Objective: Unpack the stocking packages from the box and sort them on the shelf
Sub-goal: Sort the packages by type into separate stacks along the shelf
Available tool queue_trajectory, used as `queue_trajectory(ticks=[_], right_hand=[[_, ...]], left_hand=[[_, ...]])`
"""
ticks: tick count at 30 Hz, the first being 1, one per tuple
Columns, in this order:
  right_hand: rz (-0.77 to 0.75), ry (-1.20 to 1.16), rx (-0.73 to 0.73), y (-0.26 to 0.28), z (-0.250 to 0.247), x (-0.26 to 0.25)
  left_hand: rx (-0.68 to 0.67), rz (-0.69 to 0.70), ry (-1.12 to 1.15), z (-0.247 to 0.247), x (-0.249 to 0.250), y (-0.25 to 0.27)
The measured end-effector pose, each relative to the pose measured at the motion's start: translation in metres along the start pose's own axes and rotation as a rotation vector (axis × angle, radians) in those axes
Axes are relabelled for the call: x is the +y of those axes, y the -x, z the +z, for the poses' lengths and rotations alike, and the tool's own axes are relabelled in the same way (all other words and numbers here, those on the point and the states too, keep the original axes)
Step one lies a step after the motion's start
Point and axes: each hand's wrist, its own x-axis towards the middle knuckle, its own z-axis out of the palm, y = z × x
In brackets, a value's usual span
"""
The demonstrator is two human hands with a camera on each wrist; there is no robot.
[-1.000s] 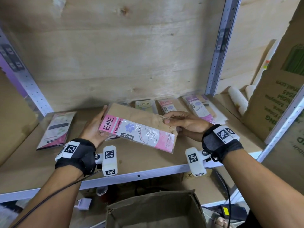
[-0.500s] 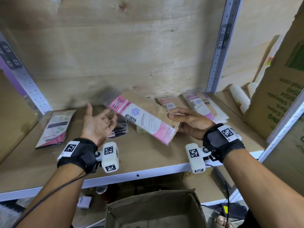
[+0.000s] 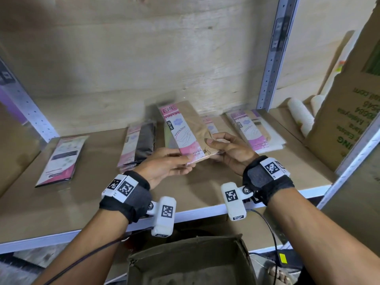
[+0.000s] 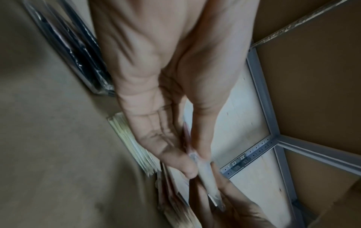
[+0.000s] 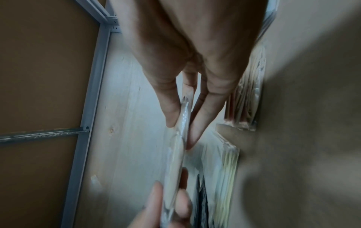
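Observation:
A pink-and-beige stocking package (image 3: 186, 129) is held above the middle of the shelf (image 3: 86, 194), its long side pointing toward the back wall. My left hand (image 3: 170, 164) pinches its near left corner, and my right hand (image 3: 223, 146) pinches its near right edge. Both wrist views show the package edge-on (image 4: 205, 172) (image 5: 180, 123) between thumb and fingers. Beneath it lies a pale pile (image 3: 169, 136). A dark stocking pile (image 3: 139, 144) lies to the left, another pink pile (image 3: 254, 130) to the right. The cardboard box (image 3: 189, 262) stands open below the shelf.
A single flat package (image 3: 60, 159) lies at the shelf's left. White rolls (image 3: 300, 116) and a large cardboard carton (image 3: 345, 112) stand at the right, past the grey upright post (image 3: 273, 54). A plywood wall backs the shelf. A cable (image 3: 271, 235) hangs under my right wrist.
My left hand let go of the package, then took its near corner again. The package turned from lying crosswise to pointing lengthwise toward the wall, over the middle pile.

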Motion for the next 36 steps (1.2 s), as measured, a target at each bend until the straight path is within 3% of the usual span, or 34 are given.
queue_trajectory(ticks=[4,8,13,19,26,36], right_hand=[[0.025,0.203,-0.005,-0.004,-0.014,-0.008],[0.011,0.262,-0.015,-0.008,-0.025,-0.022],[-0.105,0.43,0.168,-0.023,-0.038,-0.037],[-0.125,0.791,0.379,-0.036,-0.058,-0.041],[-0.095,1.021,0.413,-0.035,-0.057,-0.043],[-0.006,1.192,0.374,-0.029,-0.054,-0.046]], left_hand=[[0.053,-0.012,-0.078,0.006,0.003,-0.008],[0.144,0.003,-0.144,0.017,0.012,-0.024],[0.214,0.029,-0.212,0.037,0.038,-0.056],[0.276,-0.051,-0.344,0.061,0.046,-0.085],[0.349,-0.128,-0.518,0.073,0.042,-0.094],[0.317,-0.161,-0.617,0.081,0.045,-0.087]])
